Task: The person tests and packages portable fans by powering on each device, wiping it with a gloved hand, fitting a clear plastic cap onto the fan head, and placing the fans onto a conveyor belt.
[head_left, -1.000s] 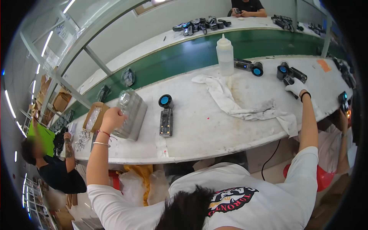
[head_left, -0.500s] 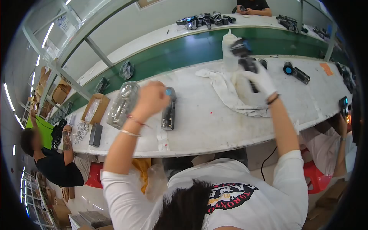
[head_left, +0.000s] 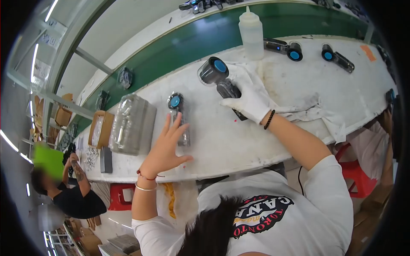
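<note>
My right hand (head_left: pixel 250 99), in a white glove, grips a dark handheld device (head_left: pixel 228 87) with a round head and blue disc, raised over the worktable near the white cloth. My left hand (head_left: pixel 168 145) is bare, with its fingers spread, over the lower part of a second device (head_left: pixel 175 101) that lies on the table. Left of that hand stands a stack of clear plastic trays (head_left: pixel 133 123). The white cloth (head_left: pixel 299 112) lies crumpled beside and partly behind my gloved hand.
A squeeze bottle (head_left: pixel 252 36) stands at the back, beside another device (head_left: pixel 294 51); one more (head_left: pixel 338 58) lies farther right. At left are an open cardboard box (head_left: pixel 101 130), a grey block (head_left: pixel 106 160) and a seated person (head_left: pixel 79 190). A green strip (head_left: pixel 192 51) runs behind the table.
My right hand has brought a device from the right side to the table's middle. My left hand has moved from the tray stack to the second device, and its fingers have spread.
</note>
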Available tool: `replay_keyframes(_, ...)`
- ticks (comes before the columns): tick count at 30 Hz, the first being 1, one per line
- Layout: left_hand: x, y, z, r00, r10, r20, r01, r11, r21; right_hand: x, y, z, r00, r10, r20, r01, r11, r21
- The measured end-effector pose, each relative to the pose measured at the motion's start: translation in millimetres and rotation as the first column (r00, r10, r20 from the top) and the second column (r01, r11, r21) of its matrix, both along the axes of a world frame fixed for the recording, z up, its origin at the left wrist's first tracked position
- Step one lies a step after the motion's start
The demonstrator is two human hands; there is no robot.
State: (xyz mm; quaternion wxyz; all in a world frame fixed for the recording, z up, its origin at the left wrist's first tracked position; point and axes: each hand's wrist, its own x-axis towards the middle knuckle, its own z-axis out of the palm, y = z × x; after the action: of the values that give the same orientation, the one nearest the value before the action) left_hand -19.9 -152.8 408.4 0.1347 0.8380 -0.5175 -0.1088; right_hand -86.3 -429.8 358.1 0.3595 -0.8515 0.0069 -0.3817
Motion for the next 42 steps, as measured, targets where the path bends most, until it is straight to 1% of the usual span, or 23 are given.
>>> replay_keyframes(2,12,-11,-11,0.987,-0.103,0.126,0.094,0.993,0.075,1,0,-5,0.91,0.205,-0.361,-0.08,0.94,0.333)
replay_keyframes(3,22,-17,-13,0.985,-0.114,0.127,0.105,0.992,0.074,5,1,-13,0.955,0.211,-0.206,-0.139,0.938,0.318)
replay_keyframes(8,142,-68,-33,0.971,-0.101,0.214,0.097,0.995,0.029,6,-2,-22,0.923,0.225,-0.311,-0.083,0.908,0.411)
replay_keyframes(12,219,-123,-33,0.873,0.284,0.397,-0.341,0.937,0.081,3,-8,-18,0.94,0.197,-0.277,-0.061,0.901,0.43)
replay_keyframes(13,229,-129,-36,0.802,0.317,0.506,-0.362,0.932,-0.011,3,-9,-17,0.938,0.158,-0.308,-0.021,0.914,0.406)
replay_keyframes(14,235,-133,-45,0.807,0.312,0.502,-0.351,0.936,-0.017,3,-9,-18,0.934,0.124,-0.335,0.015,0.923,0.384)
replay_keyframes(16,221,-132,-48,0.703,0.381,0.601,-0.321,0.923,-0.21,3,-8,-15,0.941,0.135,-0.309,0.01,0.905,0.426)
replay_keyframes(17,206,-133,-53,0.743,0.333,0.581,-0.207,0.939,-0.274,0,-7,-8,0.954,0.14,-0.263,-0.01,0.898,0.441)
replay_keyframes(19,164,-134,-59,0.938,0.071,0.339,0.098,0.884,-0.457,-2,-6,-7,0.976,0.119,-0.182,-0.045,0.929,0.366)
replay_keyframes(21,91,-132,-61,0.994,-0.042,-0.102,-0.018,0.851,-0.524,-3,-6,3,0.998,-0.005,0.063,-0.006,0.984,0.175)
replay_keyframes(22,56,-131,-51,0.936,-0.132,-0.326,-0.071,0.838,-0.542,1,-4,-2,0.992,-0.025,0.126,0.006,0.99,0.143)
replay_keyframes(25,-7,-122,-56,0.61,-0.309,-0.729,-0.265,0.788,-0.556,0,13,-10,0.992,0.093,0.091,-0.125,0.875,0.468)
replay_keyframes(26,-14,-121,-46,0.521,-0.298,-0.8,-0.272,0.83,-0.486,-3,19,-9,0.989,0.129,0.069,-0.145,0.816,0.56)
replay_keyframes(29,-26,-122,-51,0.529,-0.305,-0.792,-0.335,0.783,-0.525,-8,9,3,0.991,0.05,0.12,-0.077,0.97,0.232)
replay_keyframes(30,-30,-124,-55,0.502,-0.317,-0.805,-0.37,0.762,-0.531,-9,3,12,0.967,0.012,0.253,-0.018,1.0,0.022)
replay_keyframes(31,-33,-124,-59,0.472,-0.332,-0.816,-0.401,0.744,-0.535,-15,10,14,0.986,0.096,0.134,-0.139,0.918,0.372)
replay_keyframes(33,-35,-122,-66,0.39,-0.335,-0.858,-0.398,0.779,-0.485,-8,6,5,0.993,0.05,0.108,-0.098,0.863,0.495)
replay_keyframes(34,-36,-121,-66,0.323,-0.3,-0.897,-0.379,0.828,-0.414,-4,1,2,0.989,0.05,0.14,-0.105,0.903,0.417)
replay_keyframes(35,-37,-121,-71,0.454,-0.27,-0.849,-0.329,0.835,-0.442,-1,-6,0,0.99,0.046,0.136,-0.1,0.903,0.418)
replay_keyframes(37,-42,-121,-68,0.427,-0.253,-0.868,-0.336,0.847,-0.412,2,-14,-1,0.986,0.103,0.13,-0.125,0.977,0.171)
replay_keyframes(39,-40,-120,-69,0.446,-0.246,-0.86,-0.327,0.85,-0.413,4,-17,-6,0.984,0.114,0.135,-0.148,0.948,0.281)
replay_keyframes(40,-39,-119,-68,0.448,-0.243,-0.86,-0.326,0.851,-0.411,4,-19,-8,0.975,0.194,0.109,-0.222,0.875,0.431)
replay_keyframes(42,-36,-117,-66,0.375,-0.275,-0.885,-0.366,0.833,-0.415,4,-20,-8,0.958,0.269,0.103,-0.281,0.796,0.536)
